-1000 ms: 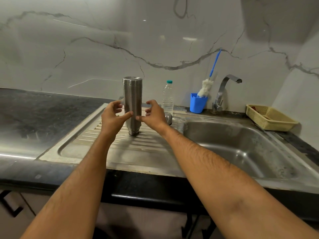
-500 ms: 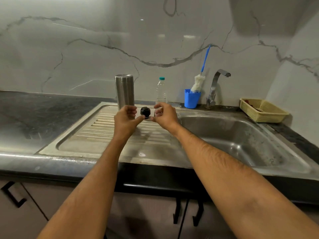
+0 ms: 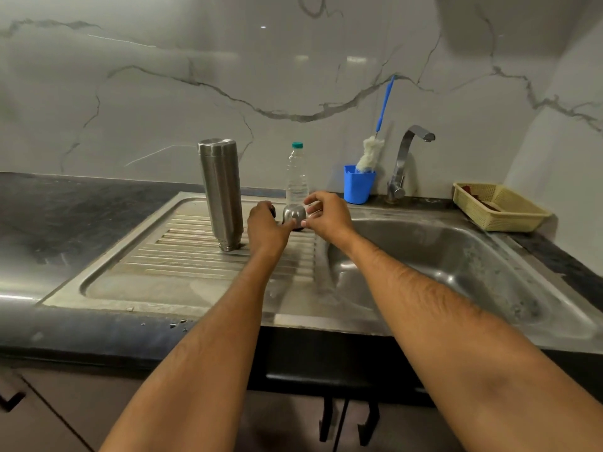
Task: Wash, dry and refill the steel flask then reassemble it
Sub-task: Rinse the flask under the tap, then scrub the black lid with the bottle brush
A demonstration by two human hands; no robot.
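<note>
A dark stone desk [image 3: 81,210] runs across the middle of the frame, and a steel sink unit is let into it. The ribbed draining board [image 3: 182,252] fills the centre left and the sink [image 3: 456,256] the centre right. Behind them a pale marble wall with grey veins takes up the whole upper half.

The steel flask [image 3: 221,194] stands upside down on the draining board, left of centre, apart from both hands. Just right of it the left hand [image 3: 266,228] is curled, with a small dark part showing at its fingertips; what that part is cannot be told. The right hand [image 3: 326,212] pinches a small steel cap [image 3: 293,215] between thumb and fingers, at the board's rear edge, and the left thumb reaches toward the same cap.

Directly behind the cap stands a clear plastic bottle [image 3: 297,174] with a green top. Further right along the back edge sits a blue cup [image 3: 359,184] holding a bottle brush [image 3: 370,151] with a blue handle, then the bent steel tap [image 3: 404,158]. A yellow basket [image 3: 499,207] rests on the desk at the right edge. Brown cabinet fronts with dark handles show along the bottom of the frame.
</note>
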